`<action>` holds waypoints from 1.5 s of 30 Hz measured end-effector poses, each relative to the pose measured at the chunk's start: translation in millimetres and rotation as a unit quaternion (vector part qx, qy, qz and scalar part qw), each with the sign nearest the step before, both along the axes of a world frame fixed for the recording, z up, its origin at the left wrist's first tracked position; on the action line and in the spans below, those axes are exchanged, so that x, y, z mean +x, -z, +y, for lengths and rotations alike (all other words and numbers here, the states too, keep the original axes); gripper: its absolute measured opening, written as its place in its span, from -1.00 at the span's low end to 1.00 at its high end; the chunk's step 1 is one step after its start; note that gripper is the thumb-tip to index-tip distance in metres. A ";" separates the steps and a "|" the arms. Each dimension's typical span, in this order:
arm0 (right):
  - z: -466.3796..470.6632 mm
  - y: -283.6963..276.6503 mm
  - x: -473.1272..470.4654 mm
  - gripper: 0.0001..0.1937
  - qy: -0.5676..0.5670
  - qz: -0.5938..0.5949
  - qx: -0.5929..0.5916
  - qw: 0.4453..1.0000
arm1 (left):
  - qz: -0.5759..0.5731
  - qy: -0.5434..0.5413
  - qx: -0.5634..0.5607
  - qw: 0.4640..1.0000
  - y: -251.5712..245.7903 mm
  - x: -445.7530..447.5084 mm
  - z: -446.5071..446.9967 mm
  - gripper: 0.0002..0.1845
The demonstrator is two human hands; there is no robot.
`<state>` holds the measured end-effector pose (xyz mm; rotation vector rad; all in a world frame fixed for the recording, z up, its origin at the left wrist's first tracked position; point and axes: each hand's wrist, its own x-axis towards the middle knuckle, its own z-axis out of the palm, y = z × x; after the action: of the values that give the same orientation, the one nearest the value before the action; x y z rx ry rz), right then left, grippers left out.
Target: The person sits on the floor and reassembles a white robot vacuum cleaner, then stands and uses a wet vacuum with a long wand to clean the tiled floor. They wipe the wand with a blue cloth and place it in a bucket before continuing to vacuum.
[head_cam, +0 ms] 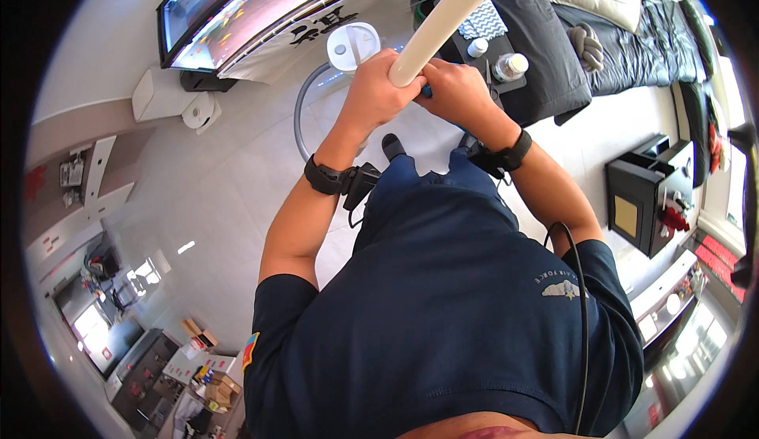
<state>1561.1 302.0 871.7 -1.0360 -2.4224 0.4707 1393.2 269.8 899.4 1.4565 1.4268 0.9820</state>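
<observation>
My left hand [379, 92] is closed around the lower end of a cream-coloured tube [456, 21], which slants up past the top edge of the view. Against it, my right hand [462, 92] is curled with fingers closed. A small blue part [426, 90] shows between the two hands, and more blue peeks out below the right one; the rest of it is hidden. A grey ribbed hose [300, 110] curves from a white canister-like appliance [353, 46] on the floor and passes behind my left forearm.
Ahead stands a screen [237, 6] above a cloth with printed characters [323, 24]. To the right are a dark sofa [533, 42], a side table [513, 85] with a jar [510, 67] and white bottle [477, 47], and a black cabinet [643, 196]. Pale tiles [225, 184] cover the floor.
</observation>
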 end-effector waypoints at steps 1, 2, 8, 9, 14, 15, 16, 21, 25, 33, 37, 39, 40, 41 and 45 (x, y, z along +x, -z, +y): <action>-4.9 0.9 -3.3 -0.71 0.010 -0.008 -0.001 1.000 | 0.005 0.004 -0.012 1.000 4.7 -3.5 -1.2 -0.78; -10.2 1.9 -5.5 -0.71 0.021 -0.016 -0.004 1.000 | 0.011 0.009 -0.025 1.000 8.6 -6.9 -3.1 -0.77; -41.9 7.8 8.4 -0.71 0.110 -0.048 -0.058 0.991 | -0.041 -0.021 -0.102 0.994 8.6 -30.5 -18.7 -0.79; -48.5 8.3 13.7 -0.68 0.127 -0.059 -0.080 0.987 | -0.056 -0.035 -0.112 0.991 5.6 -34.7 -20.8 -0.81; -83.0 12.0 42.4 -0.51 0.132 0.033 -0.151 0.979 | -0.157 0.011 -0.131 0.979 -5.5 -43.5 -35.5 -0.80; -91.6 12.5 51.1 -0.51 0.107 0.092 -0.234 0.962 | -0.184 0.018 -0.140 0.973 -6.4 -43.2 -40.6 -0.80; -98.9 13.0 60.6 -0.55 0.060 0.103 -0.297 0.947 | -0.211 0.026 -0.149 0.966 -7.0 -41.5 -46.4 -0.80; -154.4 13.6 86.0 -0.64 -0.015 0.311 -0.500 0.808 | -0.262 0.038 -0.172 0.949 -11.7 -23.7 -81.7 -0.79; -196.7 4.6 73.4 -0.57 0.156 0.202 -0.392 0.884 | -0.223 0.070 -0.179 0.956 -18.5 -5.0 -121.3 -0.83; -275.1 -12.7 43.4 -0.74 0.203 0.315 -0.026 0.927 | -0.181 0.164 -0.229 0.942 -14.3 28.0 -200.8 -0.82; -302.8 4.7 35.8 -0.84 0.244 0.331 -0.015 0.911 | -0.189 0.196 -0.239 0.932 -3.1 27.2 -222.9 -0.83; -318.6 16.6 21.5 -0.91 0.270 0.380 0.029 0.884 | -0.189 0.207 -0.257 0.925 6.3 20.5 -230.6 -0.78; -326.0 22.7 12.7 -0.93 0.291 0.406 0.048 0.865 | -0.175 0.200 -0.271 0.925 11.6 15.7 -233.5 -0.76; -334.5 29.1 6.6 -0.95 0.300 0.353 0.020 0.886 | -0.182 0.212 -0.280 0.918 16.3 9.2 -234.8 -0.76; -362.1 54.7 -23.9 -0.92 0.390 0.417 -0.070 0.818 | -0.176 0.246 -0.312 0.901 40.4 -29.9 -250.6 -0.64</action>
<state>1537.2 -60.1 817.0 -1.3844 -1.0809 0.6233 1363.3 19.1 859.0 1.0069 0.9100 0.3784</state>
